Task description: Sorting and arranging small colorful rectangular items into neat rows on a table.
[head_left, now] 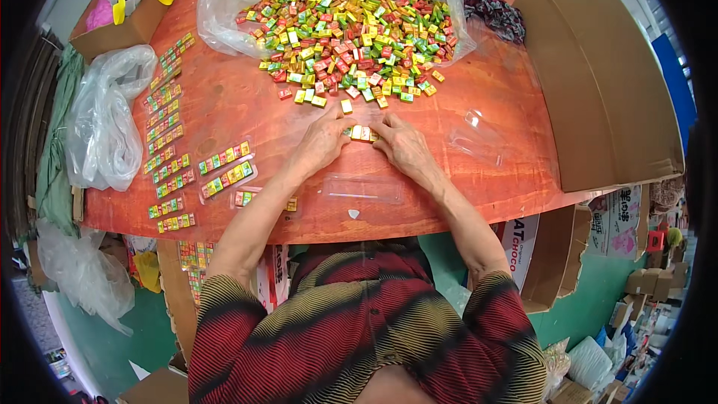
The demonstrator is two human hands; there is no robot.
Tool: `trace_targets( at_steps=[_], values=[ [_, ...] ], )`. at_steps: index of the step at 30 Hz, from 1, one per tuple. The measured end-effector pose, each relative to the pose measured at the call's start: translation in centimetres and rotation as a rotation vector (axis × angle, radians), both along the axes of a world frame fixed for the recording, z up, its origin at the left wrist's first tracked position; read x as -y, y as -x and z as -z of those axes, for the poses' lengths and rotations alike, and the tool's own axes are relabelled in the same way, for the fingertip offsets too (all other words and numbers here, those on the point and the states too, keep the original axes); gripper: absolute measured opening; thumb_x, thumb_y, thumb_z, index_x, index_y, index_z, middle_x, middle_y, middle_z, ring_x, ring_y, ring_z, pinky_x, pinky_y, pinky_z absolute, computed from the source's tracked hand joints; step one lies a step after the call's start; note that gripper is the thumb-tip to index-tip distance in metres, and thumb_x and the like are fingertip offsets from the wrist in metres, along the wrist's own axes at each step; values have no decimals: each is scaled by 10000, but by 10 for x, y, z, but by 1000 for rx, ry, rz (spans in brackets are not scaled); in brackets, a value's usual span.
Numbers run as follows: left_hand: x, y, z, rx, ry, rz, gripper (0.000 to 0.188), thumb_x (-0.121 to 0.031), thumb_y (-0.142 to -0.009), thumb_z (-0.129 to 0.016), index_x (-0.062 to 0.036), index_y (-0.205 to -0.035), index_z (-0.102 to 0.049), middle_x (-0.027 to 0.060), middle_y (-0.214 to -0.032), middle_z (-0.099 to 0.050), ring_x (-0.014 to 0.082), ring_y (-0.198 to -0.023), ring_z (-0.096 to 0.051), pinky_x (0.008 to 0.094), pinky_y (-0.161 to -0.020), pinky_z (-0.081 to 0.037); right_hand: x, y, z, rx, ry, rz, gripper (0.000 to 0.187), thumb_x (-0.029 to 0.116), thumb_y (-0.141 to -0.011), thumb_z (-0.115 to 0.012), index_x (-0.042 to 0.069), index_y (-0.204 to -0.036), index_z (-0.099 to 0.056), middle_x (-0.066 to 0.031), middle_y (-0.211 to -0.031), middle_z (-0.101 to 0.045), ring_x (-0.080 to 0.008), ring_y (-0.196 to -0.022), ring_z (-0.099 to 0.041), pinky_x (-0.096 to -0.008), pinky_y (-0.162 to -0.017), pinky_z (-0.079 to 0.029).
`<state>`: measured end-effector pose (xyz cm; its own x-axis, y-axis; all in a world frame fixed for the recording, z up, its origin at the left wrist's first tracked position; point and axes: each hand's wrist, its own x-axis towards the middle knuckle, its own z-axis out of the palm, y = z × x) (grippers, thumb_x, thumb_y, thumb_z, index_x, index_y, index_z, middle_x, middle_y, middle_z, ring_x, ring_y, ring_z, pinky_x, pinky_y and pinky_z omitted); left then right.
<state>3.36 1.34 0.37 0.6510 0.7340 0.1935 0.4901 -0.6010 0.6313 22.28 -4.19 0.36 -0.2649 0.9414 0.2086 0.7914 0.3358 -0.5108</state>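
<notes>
A short row of small candy-like boxes [362,133] lies on the table between my hands. At its left end the fingers of my left hand [323,138] are closed, pressing inward. My right hand [407,148] pinches the opposite end. A single yellow box [346,106] lies just beyond the row, close to my left fingertips. Past it spreads a big heap of small red, yellow, green and orange boxes [359,37], spilling out of a clear plastic bag [224,19]. Nearer to me, a clear plastic tray [363,188] lies between my forearms.
Several filled rows of boxes [168,135] line the table's left side, with filled trays [228,178] by my left forearm. A crumpled plastic bag [112,120] and an open carton [153,15] stand left. Clear plastic pieces [479,142] and a large cardboard box [598,82] are right.
</notes>
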Motion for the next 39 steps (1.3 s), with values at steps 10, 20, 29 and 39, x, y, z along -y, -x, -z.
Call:
trace_targets(
  at_steps=[10,20,29,39],
  values=[
    [-1,6,1,-78,-11,-76,431,64,-734,-472,9,-1162,-465,215,-1112,-481,367,-1018,-491,411,-872,-405,-2,-1,5,15,-13,0,316,104,-725,-635,80,-1027,-546,-120,-896,-498,-294,-856,-530,-370,-712,-435],
    [-4,-1,6,-63,-31,1,367,-31,-677,-660,-50,-1034,-578,145,-951,-518,321,-934,-517,386,-786,-434,-2,-2,3,17,7,-17,341,94,-724,-636,71,-1050,-537,-127,-901,-495,-305,-856,-526,-380,-717,-430],
    [-1,-5,3,-32,-87,-8,300,-50,-665,-677,-55,-958,-612,128,-923,-518,304,-899,-525,381,-756,-437,0,-14,2,-131,41,-81,370,36,-690,-639,5,-1040,-524,-172,-945,-518,-353,-902,-500,-395,-760,-415],
    [5,-6,5,9,-86,-39,292,-18,-681,-645,-45,-968,-596,120,-894,-520,299,-884,-525,378,-755,-434,7,-5,9,-67,-24,-45,376,62,-722,-632,33,-1086,-542,-147,-970,-522,-324,-920,-506,-382,-780,-418]
  ],
)
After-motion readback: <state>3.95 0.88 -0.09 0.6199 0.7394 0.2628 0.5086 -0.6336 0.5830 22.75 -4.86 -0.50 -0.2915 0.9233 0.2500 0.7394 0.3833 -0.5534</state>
